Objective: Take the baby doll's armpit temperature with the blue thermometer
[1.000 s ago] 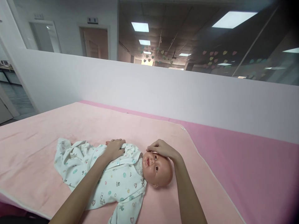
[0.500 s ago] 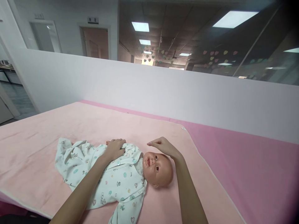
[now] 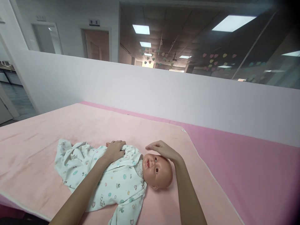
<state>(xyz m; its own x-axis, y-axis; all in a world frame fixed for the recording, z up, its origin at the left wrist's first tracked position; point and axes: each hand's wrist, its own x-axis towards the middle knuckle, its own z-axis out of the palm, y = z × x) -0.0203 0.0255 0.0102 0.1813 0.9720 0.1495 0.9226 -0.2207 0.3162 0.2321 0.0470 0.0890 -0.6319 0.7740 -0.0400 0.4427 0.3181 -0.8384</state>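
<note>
While your left hand (image 3: 115, 150) rests with bent fingers on the doll (image 3: 161, 172), whether it grips cannot be told. Your right hand (image 3: 162, 149), holding nothing, arches loosely beside the doll's glossy, rounded head. Lettering on the doll's creased cloth suit (image 3: 119, 187) is too small to read. Beneath the doll spreads a soft pink blanket (image 3: 51, 120); the doll lies face up, long axis crosswise before you, head right.

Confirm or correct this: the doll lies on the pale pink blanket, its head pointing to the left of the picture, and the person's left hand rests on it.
Not right: the head view shows the doll with its head pointing to the right. The rest stands: it lies on the pale pink blanket, and the person's left hand rests on it.
</note>
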